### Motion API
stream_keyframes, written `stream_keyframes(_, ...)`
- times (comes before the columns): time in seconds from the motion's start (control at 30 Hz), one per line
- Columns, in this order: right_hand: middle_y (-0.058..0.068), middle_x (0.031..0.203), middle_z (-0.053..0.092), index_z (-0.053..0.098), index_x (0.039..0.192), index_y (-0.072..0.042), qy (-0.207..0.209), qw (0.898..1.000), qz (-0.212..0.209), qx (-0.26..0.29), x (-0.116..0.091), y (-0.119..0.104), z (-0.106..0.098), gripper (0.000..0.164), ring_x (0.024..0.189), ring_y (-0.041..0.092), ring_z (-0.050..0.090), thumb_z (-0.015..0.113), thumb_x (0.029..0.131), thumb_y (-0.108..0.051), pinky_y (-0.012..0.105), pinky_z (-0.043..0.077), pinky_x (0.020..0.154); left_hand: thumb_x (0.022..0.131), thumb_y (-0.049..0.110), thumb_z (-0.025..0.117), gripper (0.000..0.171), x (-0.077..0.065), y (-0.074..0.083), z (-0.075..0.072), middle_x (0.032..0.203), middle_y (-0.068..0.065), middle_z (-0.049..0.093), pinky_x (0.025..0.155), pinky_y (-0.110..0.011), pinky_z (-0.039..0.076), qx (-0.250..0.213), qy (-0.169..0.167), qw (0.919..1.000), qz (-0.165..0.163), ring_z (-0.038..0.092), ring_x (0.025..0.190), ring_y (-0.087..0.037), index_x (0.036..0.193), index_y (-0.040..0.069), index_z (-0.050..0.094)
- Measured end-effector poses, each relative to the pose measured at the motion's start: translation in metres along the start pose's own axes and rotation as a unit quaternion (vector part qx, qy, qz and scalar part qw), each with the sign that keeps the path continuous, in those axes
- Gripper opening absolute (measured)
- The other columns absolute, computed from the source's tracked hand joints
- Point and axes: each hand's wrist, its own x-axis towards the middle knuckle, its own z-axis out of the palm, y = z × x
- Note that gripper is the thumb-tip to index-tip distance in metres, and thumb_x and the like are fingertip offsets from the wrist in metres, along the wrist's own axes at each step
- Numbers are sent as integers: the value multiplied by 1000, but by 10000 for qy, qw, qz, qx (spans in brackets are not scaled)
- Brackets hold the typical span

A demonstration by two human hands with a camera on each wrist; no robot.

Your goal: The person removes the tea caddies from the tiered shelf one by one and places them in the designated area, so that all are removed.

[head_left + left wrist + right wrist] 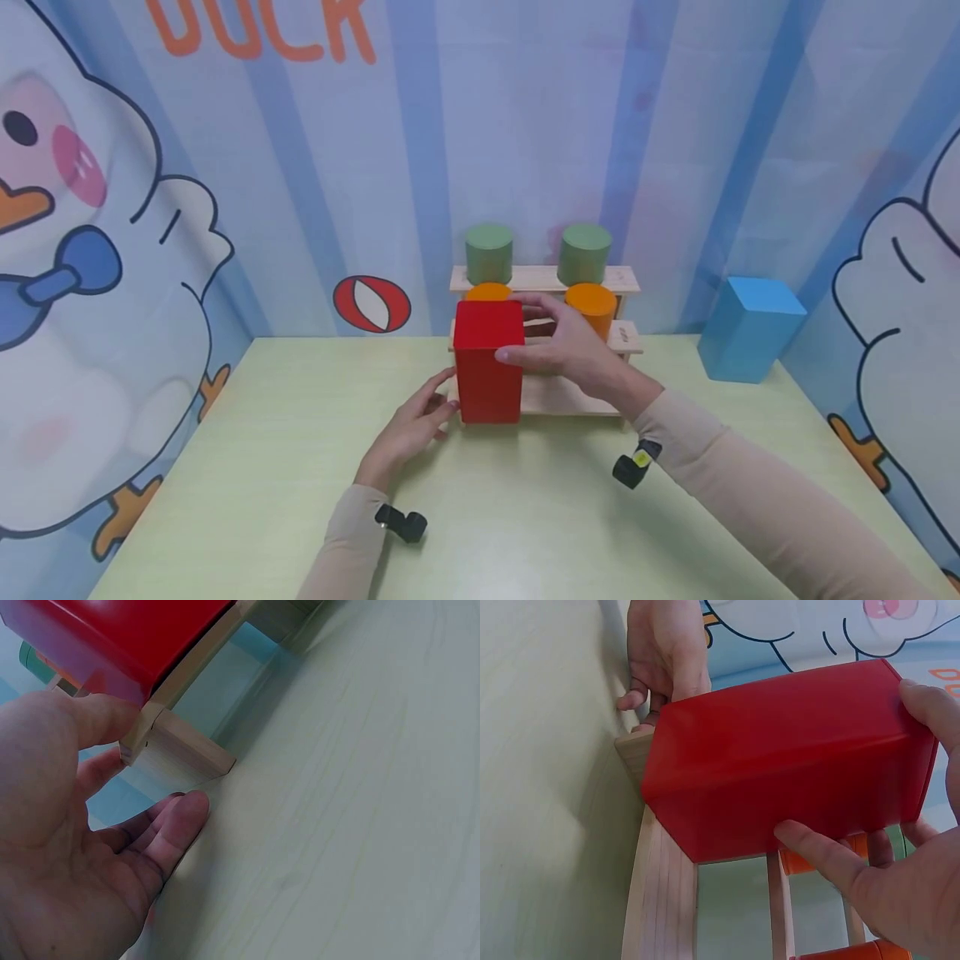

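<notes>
A tall red box (489, 383) stands upright at the left end of the lowest tier of a stepped wooden rack (570, 396). My right hand (573, 346) grips its upper part, with the thumb on the front and other fingers at the side and behind. Low on the left, my left hand (412, 433) has its thumb (112, 720) right at the box's bottom corner and the shelf end. The index finger lies beside that wooden corner; the other fingers, loosely bent, hold nothing.
Two green cylinders (584, 254) sit on the top tier. Two orange cylinders (591, 308) occupy the middle tier, the left one partly hidden by the box. A blue box (750, 329) stands on the pale table (300, 417) at the right, near the printed curtain (510, 125).
</notes>
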Motion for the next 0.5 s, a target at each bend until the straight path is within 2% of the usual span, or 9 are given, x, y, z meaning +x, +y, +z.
stream_keyframes(0.17,7,159,54,47,166,-23,-82,10000,23,52,0,-1,-2,90,142,37,55,94,90,-32,48,63,104,111,40,69,68,1,0,1,140,-6,65,98,-40,64,32,28,10000,-70,66,121,-24,171,46,39)
stream_keyframes(0.5,9,157,56,45,166,-18,-173,9997,104,128,2,-1,-3,90,142,38,56,93,91,-29,46,64,102,111,39,69,68,0,1,1,141,-7,65,98,-40,64,-3,33,10000,-62,65,123,-25,172,45,39)
